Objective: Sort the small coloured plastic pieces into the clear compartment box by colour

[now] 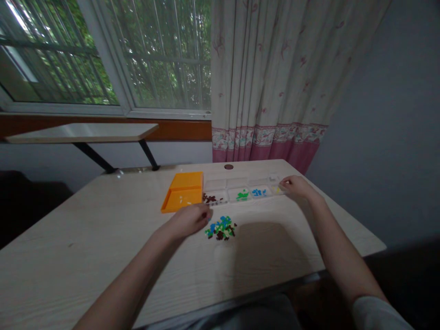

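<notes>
A mixed pile of small plastic pieces (222,229), blue, green, brown and pale, lies on the table. At its left edge is my left hand (192,219), fingers curled closed; a speck of blue shows by the fingertips, too small to name. My right hand (297,187) is pinched closed over the right end of a row of clear boxes, and whatever it holds is hidden. Below its fingers are a few yellow pieces (277,189). Other compartments hold blue pieces (259,192), green pieces (242,195) and brown pieces (211,199).
An open orange box (185,187) with a few white pieces stands left of the clear boxes. Behind are a round hole (228,167) in the wooden table (103,256), a raised shelf (85,131) on dark legs, a window and a curtain (261,91).
</notes>
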Demonstrator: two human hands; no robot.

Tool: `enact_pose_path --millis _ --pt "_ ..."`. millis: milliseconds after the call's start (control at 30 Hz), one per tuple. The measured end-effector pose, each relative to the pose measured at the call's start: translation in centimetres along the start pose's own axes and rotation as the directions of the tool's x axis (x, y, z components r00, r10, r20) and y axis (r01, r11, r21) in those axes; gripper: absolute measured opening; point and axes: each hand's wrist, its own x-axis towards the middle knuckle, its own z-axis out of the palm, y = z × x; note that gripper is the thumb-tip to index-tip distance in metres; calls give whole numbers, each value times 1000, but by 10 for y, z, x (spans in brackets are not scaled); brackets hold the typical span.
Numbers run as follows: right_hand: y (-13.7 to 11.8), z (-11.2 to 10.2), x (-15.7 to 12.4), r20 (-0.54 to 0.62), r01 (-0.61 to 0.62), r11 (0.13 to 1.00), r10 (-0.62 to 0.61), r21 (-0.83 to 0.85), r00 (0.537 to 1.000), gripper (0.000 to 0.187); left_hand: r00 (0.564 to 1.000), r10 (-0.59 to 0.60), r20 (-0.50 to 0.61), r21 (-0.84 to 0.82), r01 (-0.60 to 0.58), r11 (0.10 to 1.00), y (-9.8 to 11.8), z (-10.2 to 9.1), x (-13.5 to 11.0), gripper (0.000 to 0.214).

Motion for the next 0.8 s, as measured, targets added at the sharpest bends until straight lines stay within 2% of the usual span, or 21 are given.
enact_pose_path --millis 100,233,300,367,433,533,667,800 --pt "-24 0 0 -99 55 998 -51 41 994 30 994 -2 -108 -110 -10 994 4 -1 3 17" --pt "-85 13 -15 -187 263 958 -239 118 953 29 976 -13 -215 -221 -36 975 10 5 7 20" --pt "-119 25 -29 -214 411 901 -379 135 900 27 971 -8 -239 -242 -52 969 15 10 8 19" --pt "-149 38 -43 -221 549 826 -516 127 828 24 968 0 -251 -253 -66 965 20 13 8 18" --pt "-170 48 -56 -239 597 793 -561 118 792 21 969 11 -247 -261 -77 962 25 15 8 18" --pt "-183 55 -68 -251 613 783 -575 109 779 18 973 34 -227 -262 -94 960 30 17 7 18" --pt "-182 55 -70 -298 624 773 -571 120 765 18 976 54 -212 -256 -109 961 33 19 8 17" --pt "-178 55 -67 -307 687 717 -632 117 712 23 980 51 -191 -282 -105 954 32 18 9 17"
